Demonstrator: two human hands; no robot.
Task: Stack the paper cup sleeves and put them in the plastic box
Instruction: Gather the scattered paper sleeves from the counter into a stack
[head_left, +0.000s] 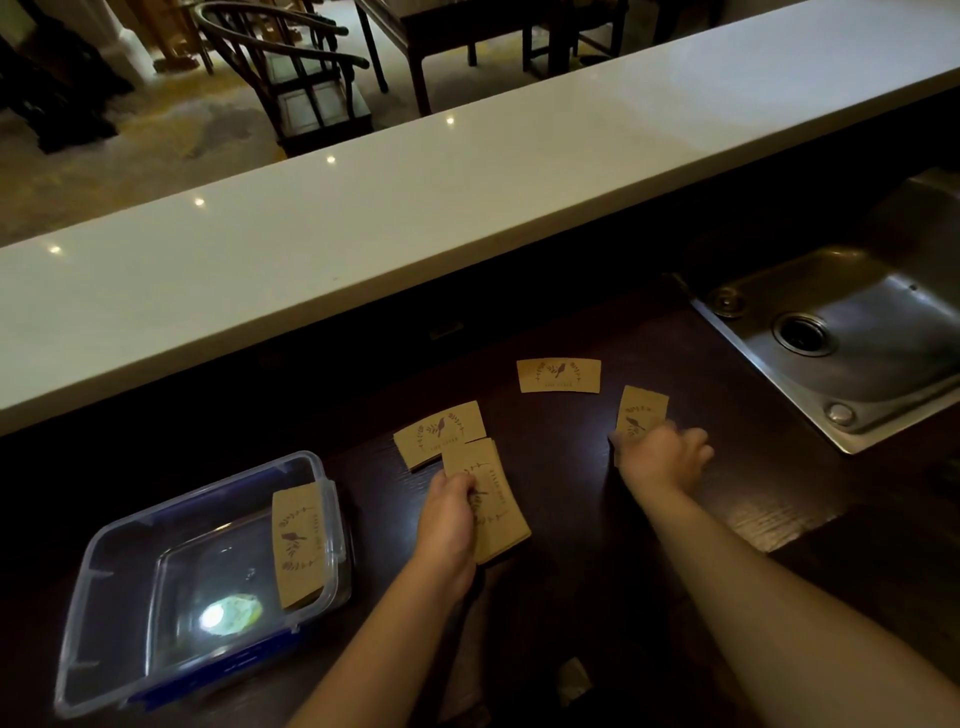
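Brown paper cup sleeves with a bird print lie on the dark wooden counter. My left hand (451, 512) grips a small stack of sleeves (496, 512) at the counter's middle. A single sleeve (434, 431) lies flat just beyond that stack, partly under it. My right hand (662, 457) closes its fingers on another sleeve (643, 410) further right. One more sleeve (559, 375) lies flat at the back. The clear plastic box (111, 545) stands at the left, with one sleeve (300, 543) leaning inside against its right wall.
A steel sink (878, 332) is set into the counter at the right. A raised white bar top (415, 208) runs along the back. A small scrap (571, 680) lies near the front edge. Chairs stand on the floor beyond.
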